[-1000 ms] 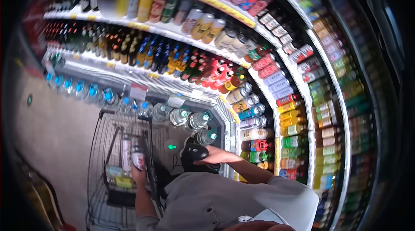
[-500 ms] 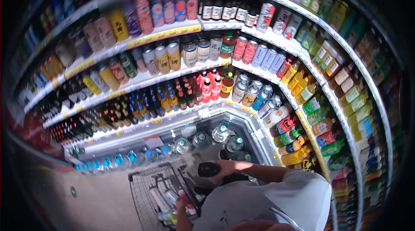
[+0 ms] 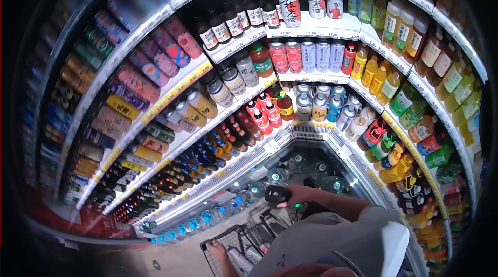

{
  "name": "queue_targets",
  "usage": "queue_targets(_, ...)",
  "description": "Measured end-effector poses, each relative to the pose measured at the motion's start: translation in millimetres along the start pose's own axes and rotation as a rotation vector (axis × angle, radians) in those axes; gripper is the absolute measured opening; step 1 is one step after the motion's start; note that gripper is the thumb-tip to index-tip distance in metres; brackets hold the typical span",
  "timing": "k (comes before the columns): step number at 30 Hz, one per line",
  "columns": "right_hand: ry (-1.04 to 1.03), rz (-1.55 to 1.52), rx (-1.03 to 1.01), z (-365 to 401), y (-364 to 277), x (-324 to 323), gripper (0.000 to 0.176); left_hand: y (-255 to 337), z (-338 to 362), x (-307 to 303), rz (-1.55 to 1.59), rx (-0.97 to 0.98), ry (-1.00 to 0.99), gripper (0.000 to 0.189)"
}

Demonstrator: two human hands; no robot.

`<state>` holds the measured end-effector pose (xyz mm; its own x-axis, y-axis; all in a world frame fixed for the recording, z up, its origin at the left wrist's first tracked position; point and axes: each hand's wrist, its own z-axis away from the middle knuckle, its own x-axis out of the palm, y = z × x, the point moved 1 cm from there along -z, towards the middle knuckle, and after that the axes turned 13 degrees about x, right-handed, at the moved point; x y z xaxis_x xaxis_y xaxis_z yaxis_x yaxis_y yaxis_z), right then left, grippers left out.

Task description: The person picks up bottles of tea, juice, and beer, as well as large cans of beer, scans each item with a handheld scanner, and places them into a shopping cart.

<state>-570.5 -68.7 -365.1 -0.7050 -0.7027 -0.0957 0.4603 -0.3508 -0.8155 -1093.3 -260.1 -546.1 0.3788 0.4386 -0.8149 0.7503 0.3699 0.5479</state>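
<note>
My right hand (image 3: 296,196) is closed around a black rounded handheld device (image 3: 278,194), held out in front of my body above the cart. What the device is exactly cannot be made out. Lower down, my left hand (image 3: 216,249) is at the dark wire rim of a shopping cart (image 3: 226,235), with its fingers curled over the edge. Inside the cart lie several cans (image 3: 239,258), partly covered by my forearm and shirt.
Curved shelves of cans and bottles surround me, with white price strips (image 3: 311,33). Large water bottles with blue caps (image 3: 193,223) stand low along the shelf base. A dark-walled corner unit (image 3: 345,165) holds more water bottles. Pale floor (image 3: 179,259) lies at lower left.
The view has swung to the right, so the shelves appear tilted and shifted. My left hand has gone from beside the cans to the cart's rim. The black device stays in my right hand.
</note>
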Motion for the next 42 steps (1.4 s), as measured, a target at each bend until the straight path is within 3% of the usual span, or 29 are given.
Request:
queue_targets(1, -0.002, -0.015, -0.015, -0.5, -5.2, -11.7, 0.050, 32.3, -24.8, 2.6, -0.106, 0.088, 0.064, 0.035)
queue_targets(2, 0.044, -0.029, -0.063, -1.9, -8.6, -23.1, 0.050, 53.1, -53.5, 15.5, 0.016, 0.144, 0.095, 0.046)
queue_targets(4, 0.082, -0.003, -0.060, -3.3, -16.4, -52.7, 0.045, 121.0, -106.0, 44.2, 0.241, 0.170, 0.070, 0.051)
queue_targets(5, 0.078, -0.013, -0.077, -3.2, -18.5, -62.3, 0.045, 158.0, -132.1, 63.3, 0.300, 0.292, 0.047, 0.051)
queue_targets(6, 0.154, -0.125, -0.245, -2.1, -20.8, -72.7, 0.040, 227.0, -150.3, 71.1, 0.314, 0.236, -0.047, 0.050)
queue_targets(7, 0.229, -0.239, -0.412, -2.9, -19.9, -83.7, 0.034, 268.2, -172.6, 96.3, 0.359, 0.340, -0.077, 0.051)
queue_targets(8, 0.302, -0.226, -0.515, -9.9, -14.1, -94.1, 0.033, 366.0, -173.8, 90.0, 0.563, 0.225, -0.178, 0.052)
queue_targets(9, 0.403, -0.213, -0.540, -13.9, -5.5, -104.3, 0.036, 387.7, -205.3, 124.7, 0.468, 0.460, -0.235, 0.054)
queue_targets(10, 0.412, -0.253, -0.501, -12.4, -1.8, -116.4, 0.039, 442.9, -219.9, 147.1, 0.705, 0.522, -0.254, 0.053)
queue_targets(11, 0.418, -0.291, -0.460, -9.4, 2.8, -128.2, 0.042, 497.9, -238.5, 158.3, 0.517, 0.754, -0.216, 0.054)
queue_targets(12, 0.467, -0.297, -0.410, -3.0, 4.1, -142.6, 0.046, 576.1, -238.9, 149.3, 0.651, 0.655, -0.365, 0.056)
queue_targets(13, 0.534, -0.320, -0.314, 7.7, 0.8, -156.0, 0.047, 637.4, -243.3, 147.2, 0.583, 0.714, -0.343, 0.058)
queue_targets(14, 0.538, -0.372, -0.352, 13.6, -3.0, -171.3, 0.046, 666.1, -270.4, 180.6, 0.593, 1.003, -0.209, 0.059)
queue_targets(15, 0.544, -0.419, -0.393, 17.8, -6.9, -188.1, 0.045, 728.4, -270.6, 169.5, 0.600, 1.099, -0.234, 0.060)
queue_targets(19, 0.663, -0.433, -0.456, 31.2, -20.1, -255.2, 0.039, 910.7, -268.1, 163.0, 0.626, 1.262, -0.112, 0.074)
queue_targets(23, 0.754, -0.487, -0.430, 54.0, -35.0, -303.5, 0.036, 1026.9, -274.7, 176.0, 0.587, 1.321, 0.158, 0.100)
queue_targets(25, 0.835, -0.502, -0.444, 65.6, -35.9, -313.2, 0.035, 1068.0, -274.3, 178.1, 0.547, 1.314, 0.324, 0.108)
queue_targets(27, 0.910, -0.514, -0.453, 68.9, -28.4, -318.2, 0.034, 1096.3, -275.5, 180.8, 0.493, 1.177, 0.250, 0.106)
queue_targets(29, 0.948, -0.592, -0.521, 64.6, -19.0, -321.2, 0.032, 1109.3, -276.6, 180.1, 0.495, 1.033, 0.168, 0.088)
queue_targets(31, 0.977, -0.588, -0.526, 62.8, -9.7, -322.1, 0.031, 1106.4, -280.7, 178.5, 0.465, 1.003, 0.121, 0.087)
queue_targets(35, 0.888, -0.631, -0.571, 51.8, -3.5, -325.9, 0.027, 1091.6, -281.6, 174.2, 0.611, 1.077, 0.214, 0.085)
queue_targets(39, 0.872, -0.598, -0.533, 45.1, -16.8, -330.8, 0.020, 1063.4, -266.2, 167.4, 0.811, 1.065, 0.124, 0.094)
queue_targets(41, 0.892, -0.843, -0.612, 35.6, -26.1, -334.6, 0.016, 1046.6, -249.3, 160.6, 0.978, 1.152, 0.073, 0.092)
queue_targets(42, 0.718, -1.013, -0.606, 24.4, -21.7, -341.5, 0.019, 1036.5, -239.4, 159.8, 0.948, 1.274, 0.077, 0.089)
